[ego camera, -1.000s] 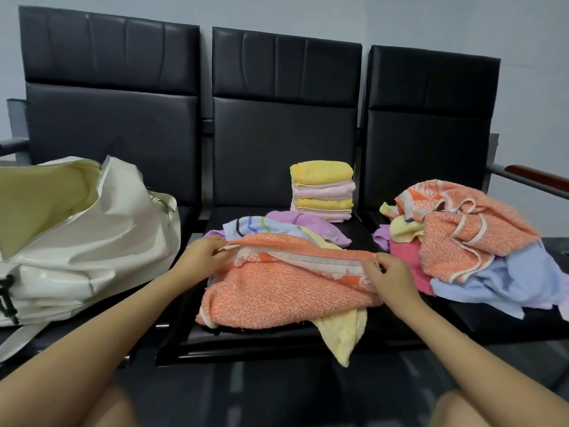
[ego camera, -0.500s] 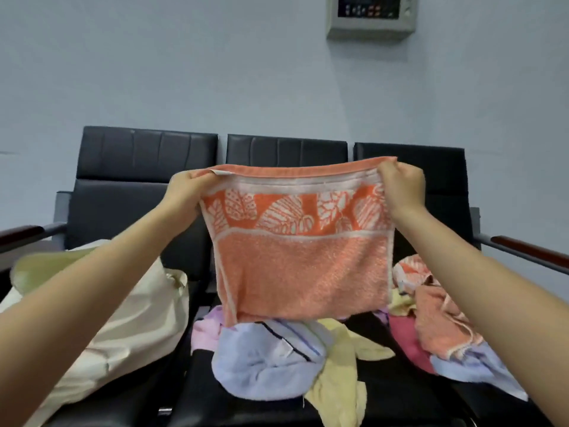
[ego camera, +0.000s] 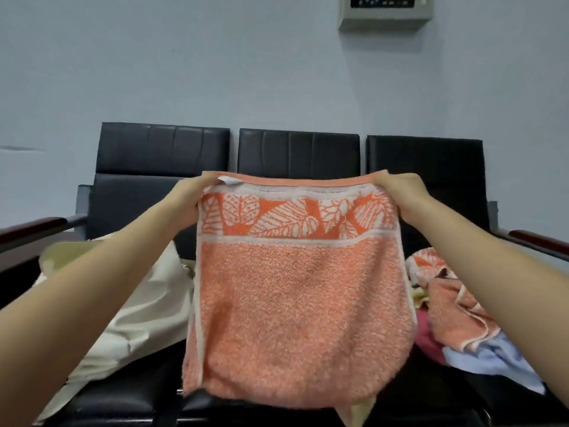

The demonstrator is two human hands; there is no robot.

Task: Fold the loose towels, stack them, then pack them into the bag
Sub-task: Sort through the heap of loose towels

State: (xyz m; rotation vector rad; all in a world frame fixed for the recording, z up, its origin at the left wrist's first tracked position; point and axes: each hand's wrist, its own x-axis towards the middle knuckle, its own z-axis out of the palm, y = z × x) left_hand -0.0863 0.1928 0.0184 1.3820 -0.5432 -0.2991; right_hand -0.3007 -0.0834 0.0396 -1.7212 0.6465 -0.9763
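An orange towel (ego camera: 301, 309) with a white leaf-pattern band hangs spread in front of me above the middle seat. My left hand (ego camera: 191, 198) pinches its top left corner and my right hand (ego camera: 403, 195) pinches its top right corner. A cream bag (ego camera: 135, 312) lies on the left seat, partly behind my left arm. A pile of loose towels (ego camera: 455, 306), orange, pink and light blue, lies on the right seat. The folded stack and the loose towels on the middle seat are hidden behind the held towel, apart from a yellow tip (ego camera: 357, 414).
Three joined black chairs (ego camera: 298, 152) stand against a pale wall. Wooden-topped armrests (ego camera: 34, 226) flank both ends. A grey wall box (ego camera: 385, 10) hangs at the upper right.
Both hands lifted the orange towel off the middle seat and now hold it stretched by its top corners. Since half a second ago it hangs lower and nearer, covering the middle seat.
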